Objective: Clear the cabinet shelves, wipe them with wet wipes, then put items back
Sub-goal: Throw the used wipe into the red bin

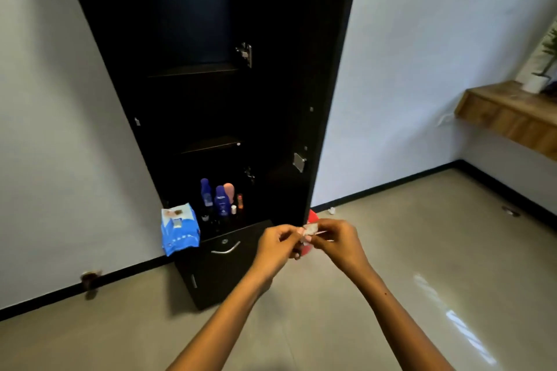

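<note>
A tall black cabinet (289,75) stands open against the wall, its upper shelves (196,71) bare and dark. On the lowest shelf stand two blue bottles (221,200), a pink bottle (229,191) and several small items. A blue wet-wipe pack (180,228) sits at that shelf's left front edge. In front of the cabinet, my left hand (275,245) and my right hand (337,241) pinch a small folded whitish wipe (310,229) between their fingertips.
A red object (313,217) shows partly behind my hands on the floor. A drawer with a metal handle (226,248) sits below the shelf. A wooden wall shelf (509,117) with a potted plant (539,78) is at right. Small white scrap (331,210) by the baseboard.
</note>
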### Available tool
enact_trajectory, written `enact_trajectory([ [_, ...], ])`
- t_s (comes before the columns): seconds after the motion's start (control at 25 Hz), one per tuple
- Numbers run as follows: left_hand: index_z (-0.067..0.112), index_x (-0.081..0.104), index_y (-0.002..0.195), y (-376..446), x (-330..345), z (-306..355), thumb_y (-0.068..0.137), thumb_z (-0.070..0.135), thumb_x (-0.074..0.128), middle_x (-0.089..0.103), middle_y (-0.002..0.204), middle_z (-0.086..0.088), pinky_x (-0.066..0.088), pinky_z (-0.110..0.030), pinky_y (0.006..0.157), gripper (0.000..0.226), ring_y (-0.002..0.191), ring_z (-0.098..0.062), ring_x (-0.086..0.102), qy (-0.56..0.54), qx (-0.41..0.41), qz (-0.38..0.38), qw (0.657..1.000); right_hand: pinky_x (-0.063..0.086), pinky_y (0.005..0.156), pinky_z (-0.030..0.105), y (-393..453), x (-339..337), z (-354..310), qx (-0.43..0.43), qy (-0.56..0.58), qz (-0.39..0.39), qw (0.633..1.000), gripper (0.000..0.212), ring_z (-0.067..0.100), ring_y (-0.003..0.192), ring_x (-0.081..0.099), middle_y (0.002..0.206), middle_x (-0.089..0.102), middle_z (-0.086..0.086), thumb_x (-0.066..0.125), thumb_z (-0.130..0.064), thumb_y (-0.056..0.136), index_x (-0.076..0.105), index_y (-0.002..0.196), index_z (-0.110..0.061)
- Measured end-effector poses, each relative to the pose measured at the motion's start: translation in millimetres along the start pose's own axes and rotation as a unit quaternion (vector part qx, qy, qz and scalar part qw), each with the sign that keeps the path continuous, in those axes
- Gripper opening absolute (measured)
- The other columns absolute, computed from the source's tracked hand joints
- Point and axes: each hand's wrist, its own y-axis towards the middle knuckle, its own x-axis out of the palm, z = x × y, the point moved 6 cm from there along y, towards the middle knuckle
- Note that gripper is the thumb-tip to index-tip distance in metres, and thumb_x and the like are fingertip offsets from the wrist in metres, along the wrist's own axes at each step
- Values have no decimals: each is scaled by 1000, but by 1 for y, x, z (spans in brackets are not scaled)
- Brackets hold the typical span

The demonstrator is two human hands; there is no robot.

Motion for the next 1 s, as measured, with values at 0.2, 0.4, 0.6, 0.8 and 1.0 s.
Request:
enact_trajectory([
  [0.2,12,62,108,8,65,14,93,17,49,56,87,13,46,-15,60,20,80,-4,55,59,20,10,998,60,73,33,-4,-64,51,31,21,149,988,17,13,82,68,85,67,-8,72,-14,80,64,93,-21],
  [0.4,8,59,110,44,90,23,94,14,49,50,93,10,39,-2,56,20,71,6,47,106,25,23,994,57,69,23,20,-92,64,10,12,227,974,19,9,79,67,84,66,-6,72,-15,80,59,94,-21],
  [0.6,9,60,105,90,111,34,92,12,52,53,96,4,44,-12,69,16,79,-4,53,114,25,40,992,51,66,12,78,-111,89,-14,-17,215,976,11,2,74,65,83,69,-5,69,-18,83,68,93,-13],
  [0.8,18,61,93,155,124,19,90,12,52,66,101,-7,53,-40,89,12,95,-25,63,95,-4,93,991,51,65,17,157,-131,109,-60,-46,182,980,12,12,80,65,98,63,0,66,-15,85,68,97,-15],
  [1.0,17,62,98,203,129,13,93,19,49,66,105,-6,53,-36,83,14,98,-23,62,95,-34,151,983,52,67,28,259,-134,124,-83,-137,114,980,19,16,83,65,105,65,1,63,-23,87,64,105,-17],
])
